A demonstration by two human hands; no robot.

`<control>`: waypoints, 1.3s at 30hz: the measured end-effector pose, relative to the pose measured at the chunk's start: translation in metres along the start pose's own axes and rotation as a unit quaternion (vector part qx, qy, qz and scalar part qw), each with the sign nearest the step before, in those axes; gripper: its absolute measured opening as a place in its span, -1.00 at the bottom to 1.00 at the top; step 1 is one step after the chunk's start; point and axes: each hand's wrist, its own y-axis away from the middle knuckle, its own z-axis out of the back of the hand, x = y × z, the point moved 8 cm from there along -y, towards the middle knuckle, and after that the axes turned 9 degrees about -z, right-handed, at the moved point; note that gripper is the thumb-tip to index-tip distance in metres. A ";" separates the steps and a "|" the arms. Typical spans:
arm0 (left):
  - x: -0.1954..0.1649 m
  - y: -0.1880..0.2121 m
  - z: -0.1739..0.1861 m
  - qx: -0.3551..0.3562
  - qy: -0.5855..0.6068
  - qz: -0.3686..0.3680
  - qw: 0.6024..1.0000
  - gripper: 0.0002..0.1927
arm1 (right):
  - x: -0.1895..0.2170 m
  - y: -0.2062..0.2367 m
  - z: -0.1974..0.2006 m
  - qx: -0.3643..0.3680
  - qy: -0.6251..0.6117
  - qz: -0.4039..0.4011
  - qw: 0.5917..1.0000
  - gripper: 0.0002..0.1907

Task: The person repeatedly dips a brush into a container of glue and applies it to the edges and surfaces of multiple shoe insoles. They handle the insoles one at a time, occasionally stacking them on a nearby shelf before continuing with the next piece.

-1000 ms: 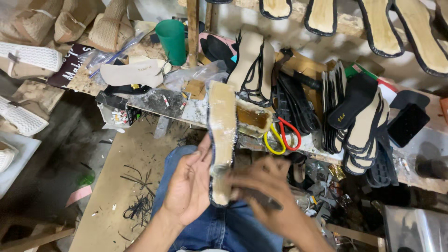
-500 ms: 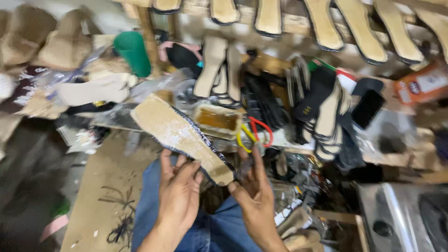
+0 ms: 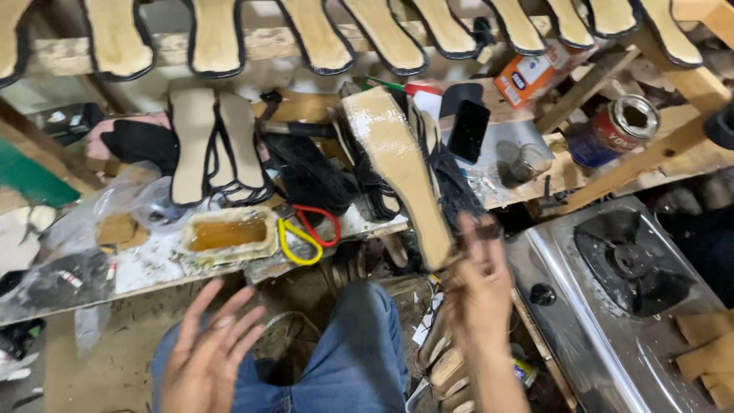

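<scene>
One hand alone now carries the tan sole point(image 3: 401, 172): the right hand point(image 3: 478, 287) pinches its narrow end and lifts it, tilted, over the cluttered counter point(image 3: 145, 268). Half a second ago both hands gripped it low above the lap. The left hand point(image 3: 210, 359) has let go and hangs spread, palm up, holding nothing, above the jeans point(image 3: 352, 359). Yellow and red scissors point(image 3: 310, 233) lie beside a glue tray point(image 3: 228, 233); a gas stove point(image 3: 612, 291) sits at right.

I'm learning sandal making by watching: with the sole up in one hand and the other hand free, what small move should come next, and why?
Probably bring the open left hand back up to steady the tan sole. The right hand pinches only its lower end, so it stands tilted over the cluttered workbench, unsupported along its length.
</scene>
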 end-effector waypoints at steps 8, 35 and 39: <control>0.045 -0.030 0.167 -0.084 -0.012 0.040 0.996 -0.36 | 0.102 -0.152 0.091 -0.051 0.078 0.138 0.986 -0.28; -0.086 -0.051 -0.022 0.041 -0.331 -0.347 0.876 -0.66 | 0.069 -0.090 -0.019 0.098 0.339 0.275 0.894 -0.78; -0.120 -0.132 -0.072 -0.008 -0.586 -0.472 0.659 -0.50 | 0.013 -0.044 -0.044 0.141 0.320 0.170 0.921 -0.72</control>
